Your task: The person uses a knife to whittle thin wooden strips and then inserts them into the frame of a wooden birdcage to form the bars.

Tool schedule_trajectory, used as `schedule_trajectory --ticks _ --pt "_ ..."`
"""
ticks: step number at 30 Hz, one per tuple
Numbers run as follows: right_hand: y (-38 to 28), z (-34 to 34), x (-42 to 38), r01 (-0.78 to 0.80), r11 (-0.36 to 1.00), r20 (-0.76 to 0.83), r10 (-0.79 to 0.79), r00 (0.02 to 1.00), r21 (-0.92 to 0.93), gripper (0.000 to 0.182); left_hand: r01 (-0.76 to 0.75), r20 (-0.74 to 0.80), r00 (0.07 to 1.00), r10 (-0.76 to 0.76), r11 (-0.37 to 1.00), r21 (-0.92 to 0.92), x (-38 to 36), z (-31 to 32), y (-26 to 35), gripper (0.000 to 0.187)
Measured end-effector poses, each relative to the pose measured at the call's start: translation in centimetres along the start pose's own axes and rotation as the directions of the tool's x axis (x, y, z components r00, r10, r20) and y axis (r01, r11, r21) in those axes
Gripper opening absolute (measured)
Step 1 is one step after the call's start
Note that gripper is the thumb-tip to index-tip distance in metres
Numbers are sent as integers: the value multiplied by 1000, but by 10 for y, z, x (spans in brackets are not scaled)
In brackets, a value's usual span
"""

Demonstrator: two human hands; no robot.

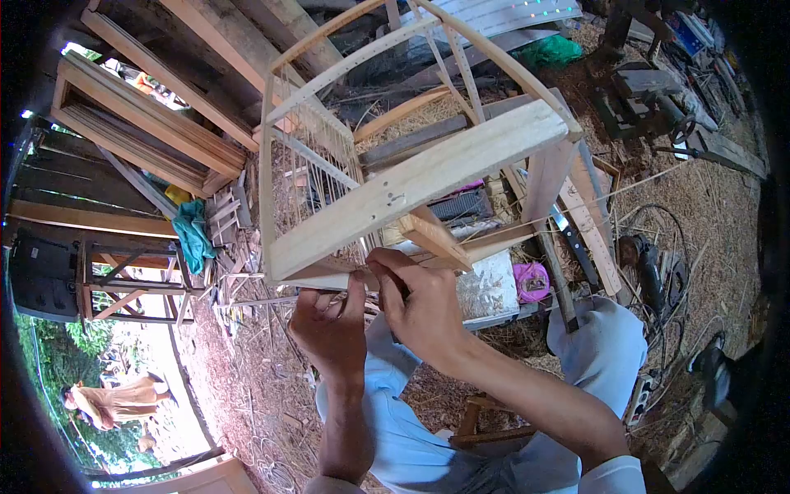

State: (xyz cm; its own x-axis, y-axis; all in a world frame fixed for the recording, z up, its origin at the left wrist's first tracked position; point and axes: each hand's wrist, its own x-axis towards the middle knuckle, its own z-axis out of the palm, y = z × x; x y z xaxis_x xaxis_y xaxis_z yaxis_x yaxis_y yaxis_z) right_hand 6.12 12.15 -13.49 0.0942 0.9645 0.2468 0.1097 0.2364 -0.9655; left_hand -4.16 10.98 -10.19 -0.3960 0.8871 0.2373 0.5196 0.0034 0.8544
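Note:
A pale wooden chair frame (420, 177) stands tilted before me, with thin cane strands (317, 152) strung across its left part. At the near lower edge of its wide front board, my left hand (331, 329) has its fingers bent and pressed against the underside. Just right of it, my right hand (424, 305) pinches at the same edge, thumb and forefinger together. What the fingertips hold is too small or hidden to make out. A long thin strand (609, 196) runs from near my right hand toward the right.
A knife (574, 247) and a pink roll (532, 282) lie right of my hands. A bench vise (650, 107) stands at the upper right, a power tool (646, 272) below it. Stacked boards (140, 123) fill the upper left. A person (119, 403) is outside at the lower left.

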Motion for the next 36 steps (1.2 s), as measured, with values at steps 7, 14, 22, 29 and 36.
schedule_trajectory --ticks 7,14,22,29,36 --pt "3 3 -5 -19 1000 2 19 1000 -23 23 58 -18 998 -57 992 113 -2 -2 1 17" --pt "4 4 -6 22 999 -7 -22 1000 -37 24 -19 -76 997 24 998 57 -1 3 4 16" --pt "7 8 -6 27 998 -22 -28 999 -50 25 72 -82 995 -60 986 151 -4 3 11 17" --pt "7 7 -5 45 998 -15 -46 999 -54 24 -126 -20 990 140 939 320 -1 -1 7 19" --pt "7 -7 0 133 964 55 -124 991 -231 31 34 67 997 -37 999 42 5 3 5 28"
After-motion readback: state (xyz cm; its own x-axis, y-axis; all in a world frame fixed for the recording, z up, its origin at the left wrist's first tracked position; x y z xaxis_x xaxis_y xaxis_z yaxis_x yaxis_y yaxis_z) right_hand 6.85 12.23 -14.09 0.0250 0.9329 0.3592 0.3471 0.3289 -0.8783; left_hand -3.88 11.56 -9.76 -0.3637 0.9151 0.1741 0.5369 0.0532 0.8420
